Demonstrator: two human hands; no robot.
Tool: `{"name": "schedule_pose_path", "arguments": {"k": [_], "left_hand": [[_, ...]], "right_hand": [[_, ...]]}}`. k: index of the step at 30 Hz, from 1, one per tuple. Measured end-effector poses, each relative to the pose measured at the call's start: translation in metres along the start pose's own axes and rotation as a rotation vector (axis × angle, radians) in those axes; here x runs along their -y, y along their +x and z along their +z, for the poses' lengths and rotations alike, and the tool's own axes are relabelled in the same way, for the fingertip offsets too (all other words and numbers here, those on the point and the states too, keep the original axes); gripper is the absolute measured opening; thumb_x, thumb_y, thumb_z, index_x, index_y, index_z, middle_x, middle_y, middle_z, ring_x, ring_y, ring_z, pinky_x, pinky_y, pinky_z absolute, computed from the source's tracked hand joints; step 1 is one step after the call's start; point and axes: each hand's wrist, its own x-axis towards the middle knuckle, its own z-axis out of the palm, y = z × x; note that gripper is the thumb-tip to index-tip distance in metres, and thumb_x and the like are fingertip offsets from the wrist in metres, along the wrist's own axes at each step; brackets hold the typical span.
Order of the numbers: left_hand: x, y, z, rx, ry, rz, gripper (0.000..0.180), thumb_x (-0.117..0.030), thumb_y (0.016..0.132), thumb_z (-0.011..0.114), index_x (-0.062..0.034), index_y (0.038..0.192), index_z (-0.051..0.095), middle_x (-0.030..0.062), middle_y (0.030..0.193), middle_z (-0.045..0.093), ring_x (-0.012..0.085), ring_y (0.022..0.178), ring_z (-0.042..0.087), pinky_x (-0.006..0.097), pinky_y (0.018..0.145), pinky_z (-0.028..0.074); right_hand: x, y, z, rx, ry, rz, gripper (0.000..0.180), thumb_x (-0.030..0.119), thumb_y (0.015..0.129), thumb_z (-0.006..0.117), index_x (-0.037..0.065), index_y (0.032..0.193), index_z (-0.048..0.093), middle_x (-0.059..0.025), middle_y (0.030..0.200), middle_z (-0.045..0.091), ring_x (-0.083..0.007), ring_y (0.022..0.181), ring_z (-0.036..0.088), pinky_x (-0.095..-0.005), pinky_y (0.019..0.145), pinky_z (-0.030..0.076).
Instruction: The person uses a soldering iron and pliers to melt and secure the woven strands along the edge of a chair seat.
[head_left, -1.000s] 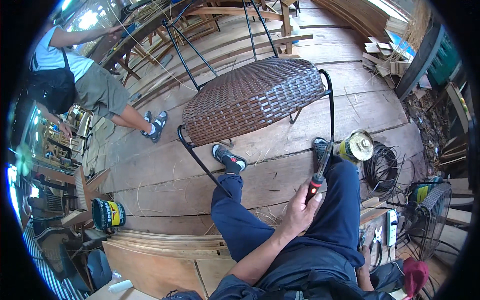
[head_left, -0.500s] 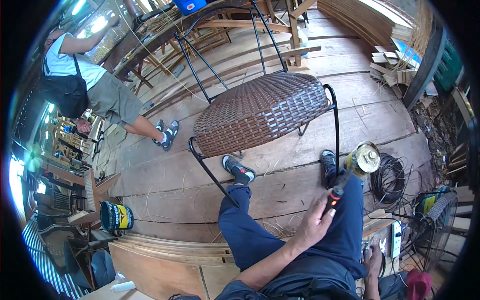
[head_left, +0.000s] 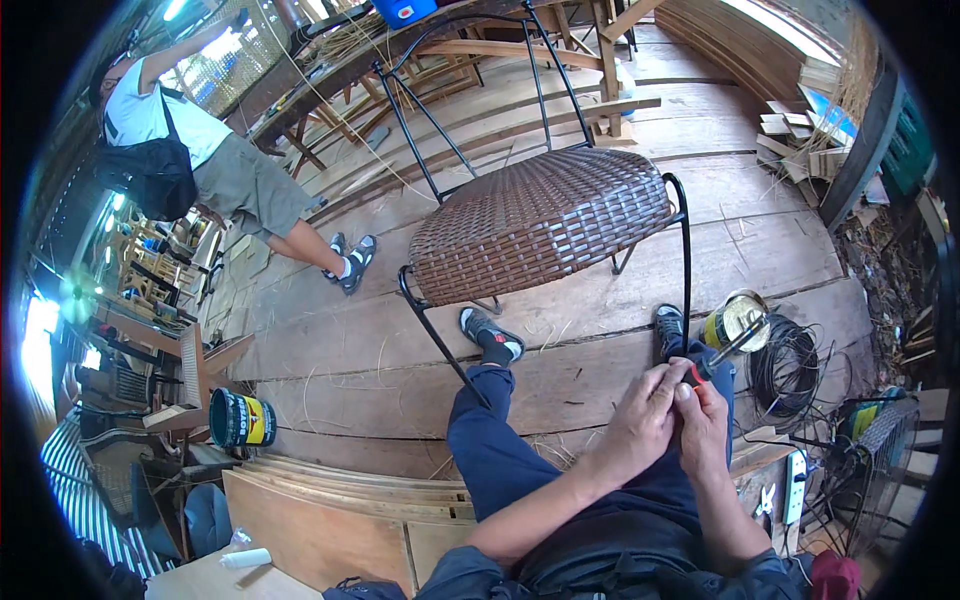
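My left hand (head_left: 640,418) and my right hand (head_left: 704,428) meet above my right thigh, both closed at the red-and-black handle (head_left: 696,375) of a screwdriver-like tool. Its metal shaft (head_left: 745,335) points up and to the right; the exact kind of tip is too small to tell. My fingers hide most of the grip. In front of my knees stands a chair frame of black metal rods with a brown woven wicker seat (head_left: 540,225). Its near black legs come down close to my knees, and the right one passes just beyond my hands.
A yellow-sided can (head_left: 738,318) and a coil of dark cord (head_left: 785,372) lie right of my leg. Pliers (head_left: 766,500) rest near a white power strip (head_left: 795,485). A fan (head_left: 880,455) stands farther right. A bucket (head_left: 243,417) is at left; another person (head_left: 180,130) stands beyond.
My right hand has come up from beside the pliers to join my left hand at the tool's handle. The tool's shaft has swung toward the right. The view has shifted slightly.
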Motion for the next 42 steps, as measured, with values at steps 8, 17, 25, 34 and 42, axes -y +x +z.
{"name": "schedule_pose_path", "arguments": {"k": [8, 17, 25, 34, 42], "left_hand": [[0.051, 0.110, -0.153, -0.094, 0.984, 0.082, 0.073, -0.039, 0.073, 0.077, -0.0045, 0.130, 0.049, 0.0163, 0.134, 0.046, 0.0371, 0.129, 0.037, 0.052, 0.109, 0.028], [0.094, 0.118, -0.155, -0.105, 1.043, 0.090, 0.087, -0.061, 0.071, 0.070, -0.0060, 0.133, 0.045, 0.0151, 0.132, 0.046, 0.0341, 0.128, 0.037, 0.055, 0.107, 0.022], [0.094, 0.085, -0.143, -0.134, 1.026, 0.124, 0.086, -0.072, 0.075, 0.058, -0.0081, 0.131, 0.046, 0.0127, 0.131, 0.047, 0.0338, 0.128, 0.037, 0.057, 0.107, 0.020], [0.095, 0.054, -0.127, -0.138, 1.047, 0.121, 0.087, -0.076, 0.074, 0.055, -0.0089, 0.129, 0.047, 0.0106, 0.132, 0.048, 0.0326, 0.130, 0.035, 0.058, 0.108, 0.018], [0.083, 0.058, -0.126, -0.108, 0.951, 0.061, 0.074, -0.057, 0.077, 0.068, -0.0116, 0.131, 0.046, 0.0090, 0.134, 0.048, 0.0321, 0.130, 0.037, 0.057, 0.109, 0.017]], "right_hand": [[0.050, 0.064, -0.071, -0.470, -0.236, -0.422, 0.030, 0.027, 0.098, 0.054, 0.002, 0.115, 0.060, -0.0019, 0.084, 0.060, -0.0091, 0.075, 0.056, -0.0240, 0.066, 0.046], [0.110, 0.080, -0.134, -0.715, -1.008, -0.823, 0.028, 0.020, 0.098, 0.055, 0.004, 0.121, 0.059, -0.0056, 0.102, 0.059, -0.0142, 0.086, 0.053, -0.0281, 0.077, 0.044], [0.085, 0.045, -0.097, -0.249, -0.857, -0.334, 0.031, 0.024, 0.095, 0.058, 0.001, 0.115, 0.059, -0.0046, 0.082, 0.056, -0.0115, 0.078, 0.050, -0.0267, 0.073, 0.043], [0.085, 0.029, -0.079, -0.039, -0.843, -0.119, 0.037, 0.028, 0.090, 0.065, -0.002, 0.109, 0.058, -0.0088, 0.077, 0.056, -0.0147, 0.072, 0.051, -0.0292, 0.068, 0.044], [0.094, 0.030, -0.064, 0.106, -1.009, -0.143, 0.043, 0.037, 0.086, 0.066, 0.000, 0.107, 0.059, -0.0168, 0.077, 0.056, -0.0311, 0.069, 0.056, -0.0359, 0.067, 0.046]]}}
